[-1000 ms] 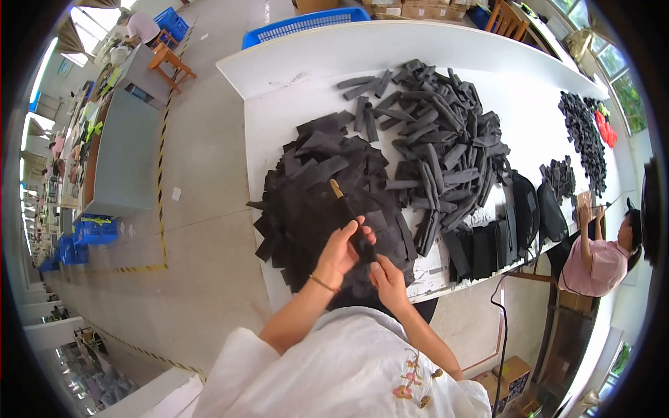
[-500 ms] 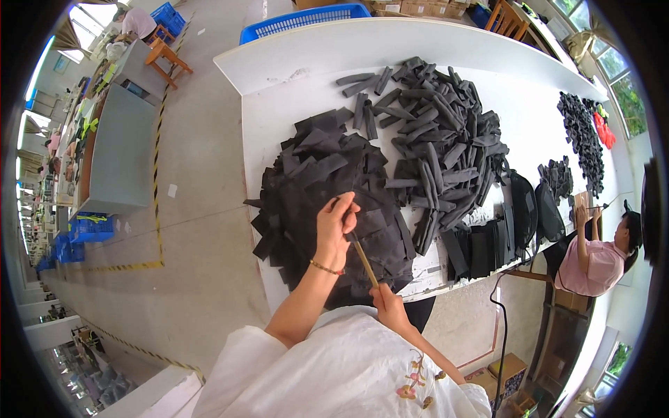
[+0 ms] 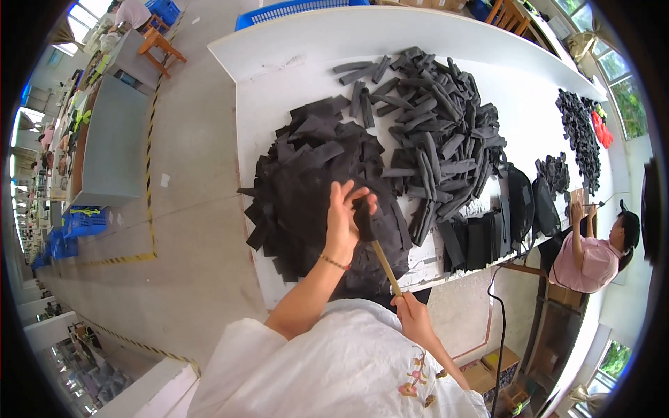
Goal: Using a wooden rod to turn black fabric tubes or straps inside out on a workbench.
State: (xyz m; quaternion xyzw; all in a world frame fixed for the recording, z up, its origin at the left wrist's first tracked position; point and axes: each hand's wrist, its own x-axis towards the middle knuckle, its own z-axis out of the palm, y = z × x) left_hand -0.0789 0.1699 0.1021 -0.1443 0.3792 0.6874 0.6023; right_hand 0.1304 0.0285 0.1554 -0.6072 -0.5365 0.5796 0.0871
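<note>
Head view: a black cloth piece (image 3: 364,223) is covering the upper end of a light-coloured stick (image 3: 387,267).
The cloth is lying just right of the left palm. The left hand (image 3: 341,221) is standing half-open, fingers spreading and bending near the cloth's top, contact remaining unclear; the right hand (image 3: 414,317) is gripping the stick's lower end, fingers wrapping around it.
</note>
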